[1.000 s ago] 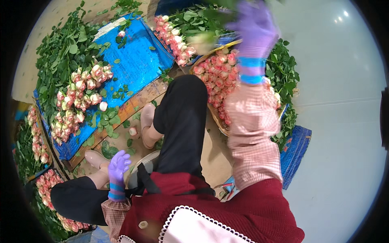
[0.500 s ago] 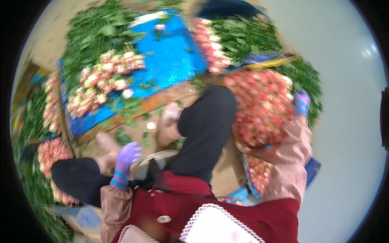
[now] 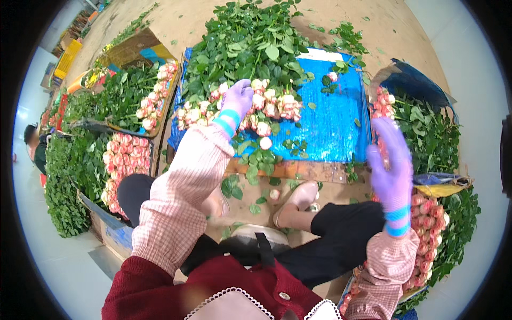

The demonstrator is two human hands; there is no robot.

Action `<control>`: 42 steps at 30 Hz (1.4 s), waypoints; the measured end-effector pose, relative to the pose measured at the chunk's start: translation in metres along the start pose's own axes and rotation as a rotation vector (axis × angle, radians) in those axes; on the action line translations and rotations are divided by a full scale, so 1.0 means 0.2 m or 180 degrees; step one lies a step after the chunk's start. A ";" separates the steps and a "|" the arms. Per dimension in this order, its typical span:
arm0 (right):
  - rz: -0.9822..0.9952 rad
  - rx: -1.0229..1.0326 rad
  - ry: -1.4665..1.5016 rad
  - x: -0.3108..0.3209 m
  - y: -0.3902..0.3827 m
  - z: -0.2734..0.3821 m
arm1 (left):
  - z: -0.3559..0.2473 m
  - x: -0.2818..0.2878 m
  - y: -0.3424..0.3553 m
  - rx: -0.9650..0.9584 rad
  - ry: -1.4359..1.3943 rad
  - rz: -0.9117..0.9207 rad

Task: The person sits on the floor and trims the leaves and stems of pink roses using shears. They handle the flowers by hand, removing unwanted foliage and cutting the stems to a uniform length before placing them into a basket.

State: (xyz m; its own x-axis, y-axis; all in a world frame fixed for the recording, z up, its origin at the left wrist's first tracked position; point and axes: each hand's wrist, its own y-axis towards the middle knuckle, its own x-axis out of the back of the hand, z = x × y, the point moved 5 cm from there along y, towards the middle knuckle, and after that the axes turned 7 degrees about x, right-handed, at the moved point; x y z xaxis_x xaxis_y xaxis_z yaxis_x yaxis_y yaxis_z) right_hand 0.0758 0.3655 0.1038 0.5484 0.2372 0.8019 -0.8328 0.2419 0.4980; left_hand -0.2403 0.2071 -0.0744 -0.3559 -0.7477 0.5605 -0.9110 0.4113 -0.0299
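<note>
My left hand (image 3: 238,98), in a purple glove, is on a pile of pink-and-white roses (image 3: 283,106) with leafy stems (image 3: 240,40); its fingers curl, and what they hold is hidden among the blooms. The pile lies on a blue woven sheet (image 3: 333,133) over a board. My right hand (image 3: 389,154), also gloved and slightly blurred, is open in the air at the right, its fingers apart, beside upright-edged bundles of roses (image 3: 383,101) and above another packed bundle (image 3: 426,240).
More rose bundles in opened wrappings (image 3: 128,165) flank me at the left. Yellow crates (image 3: 68,58) stand farther back. A person (image 3: 34,146) is at the far left edge. Loose leaves and fallen blooms (image 3: 274,195) lie on the floor by my feet.
The view has swung left toward the blue sheet. My left hand has risen from my lap onto the rose pile. My right hand has left the right-hand leaves and hangs open.
</note>
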 end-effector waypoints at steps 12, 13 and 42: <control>0.1354 -0.0176 0.0104 -0.42 -0.03 -0.10 | 0.09 -0.29 0.51 0.0827 0.2101 0.0673; 0.1361 -0.0169 0.0137 -0.42 -0.02 -0.10 | 0.11 -0.27 0.55 0.0767 0.2089 0.0718; 0.2282 -0.0646 0.0492 -1.18 -0.25 0.31 | 0.38 -0.36 -1.38 0.1114 -0.1561 0.2083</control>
State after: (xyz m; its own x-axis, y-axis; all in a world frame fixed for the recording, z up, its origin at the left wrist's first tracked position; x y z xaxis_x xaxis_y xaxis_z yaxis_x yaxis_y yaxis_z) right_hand -0.0165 0.2397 -0.0896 -0.1047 0.5269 0.8434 -0.9671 0.1437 -0.2099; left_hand 0.0216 0.1073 -0.1690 -0.8035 -0.5908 -0.0726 -0.4766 0.7116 -0.5163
